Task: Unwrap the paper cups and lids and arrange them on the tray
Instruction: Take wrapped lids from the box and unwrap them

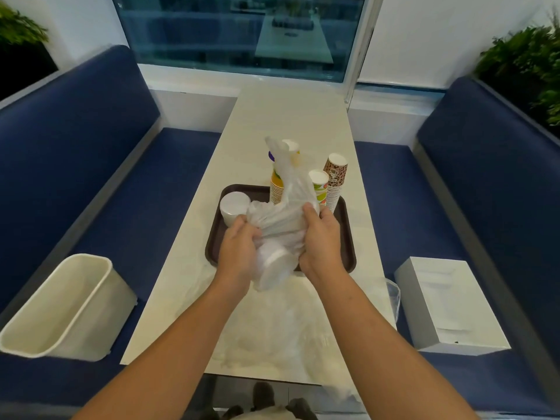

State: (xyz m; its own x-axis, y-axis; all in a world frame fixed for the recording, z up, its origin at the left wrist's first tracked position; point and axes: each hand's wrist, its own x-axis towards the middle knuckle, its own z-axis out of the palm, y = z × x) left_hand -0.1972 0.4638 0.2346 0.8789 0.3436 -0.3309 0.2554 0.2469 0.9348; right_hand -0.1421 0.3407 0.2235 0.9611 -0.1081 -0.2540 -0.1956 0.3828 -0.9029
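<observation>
White, faintly veined tabletop (288, 122), long and narrow, running from you to the window (236, 34). Blue upholstered benches line both long sides: left bench (75, 131), carrying a white bin (66, 310) tipped on its side with its mouth toward you; right bench (485, 153), carrying a white box (445, 304). Green plants stand in the upper left (18, 25) and upper right (527, 65) corners.

The dark brown tray (213, 247) lies mid-table and spans nearly its whole width, leaving only thin strips of tabletop on either side. Beyond the tray the surface is bare up to the sill. Near you, loose plastic sheeting (281, 328) covers the table up to its near edge.

Your left hand (238, 250) and right hand (321, 237) both grip the clear plastic wrapper (281, 219), fingers curled into its bunched folds. Inside it, the wrapped lid stack (272, 268) hangs tilted over the tray's near edge, between your wrists.

On the tray stand:
- an unwrapped lid stack (234, 206) in the far left corner
- an orange striped cup stack (277, 189)
- a green-patterned cup stack (319, 186)
- a leopard-print cup stack (335, 177)

A further cup stack (291, 147) shows behind the raised tail of the wrapper. The cup prints are too small to read.
</observation>
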